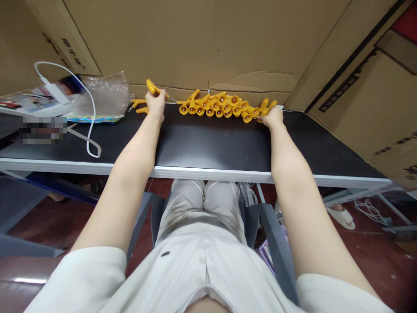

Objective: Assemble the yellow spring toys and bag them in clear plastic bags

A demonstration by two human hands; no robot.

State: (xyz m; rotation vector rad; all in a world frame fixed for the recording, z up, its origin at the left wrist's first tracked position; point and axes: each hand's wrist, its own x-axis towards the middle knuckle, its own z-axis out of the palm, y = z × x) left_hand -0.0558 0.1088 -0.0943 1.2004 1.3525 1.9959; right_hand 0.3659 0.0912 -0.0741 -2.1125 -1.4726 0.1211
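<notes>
My left hand (pixel 155 103) is closed around a yellow corkscrew handle (pixel 151 86). A thin metal spiral sticks out on its right side, towards the pile. Just left of that hand lie more yellow handles (pixel 139 101), one with a metal spiral showing. Along the back of the black table (pixel 211 143), a pile of yellow corkscrews (pixel 216 105) has its bell-shaped ends facing me. At the pile's right end my right hand (pixel 273 116) is closed on yellow corkscrew parts (pixel 265 106); its fingertips are partly hidden.
Behind the table stands a cardboard wall (pixel 195 43), with another cardboard panel (pixel 374 100) on the right. To the left are a clear plastic bag (pixel 104 95), a white charger (pixel 57 92) and its cable (pixel 93 126). A metal edge (pixel 211 173) runs along the table front.
</notes>
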